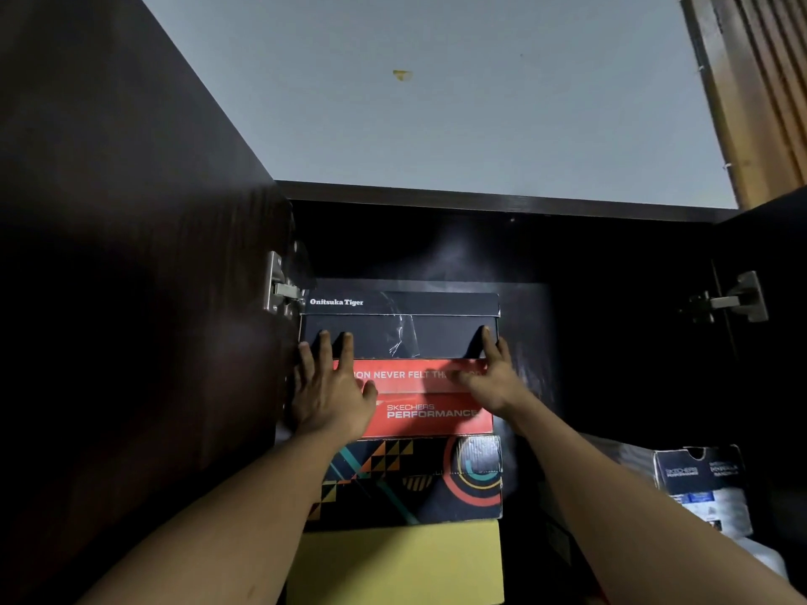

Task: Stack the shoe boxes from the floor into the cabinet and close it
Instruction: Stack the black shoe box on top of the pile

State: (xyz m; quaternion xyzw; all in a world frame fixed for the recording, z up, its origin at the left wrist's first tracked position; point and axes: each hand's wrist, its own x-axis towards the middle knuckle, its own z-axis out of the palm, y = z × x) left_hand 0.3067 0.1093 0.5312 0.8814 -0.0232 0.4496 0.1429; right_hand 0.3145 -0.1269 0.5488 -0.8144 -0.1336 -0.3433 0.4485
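Inside the open dark cabinet (502, 198) stands a stack of shoe boxes. On top is a black box (401, 325) marked Onitsuka Tiger. Under it lies a red Skechers box (432, 408), then a black patterned box (415, 482), then a yellow box (401, 561). My left hand (327, 386) presses with straight fingers on the black top box's left front. At that box's right front corner my right hand (493, 373) presses with straight fingers too. Both palms lie over the red box's front.
The left cabinet door (131, 255) stands open, with its hinge (279, 290) beside the stack. The right door's hinge (733, 303) shows at the right. A dark blue Skechers box (698, 478) sits low right in the cabinet. Ceiling and a curtain (760, 89) lie above.
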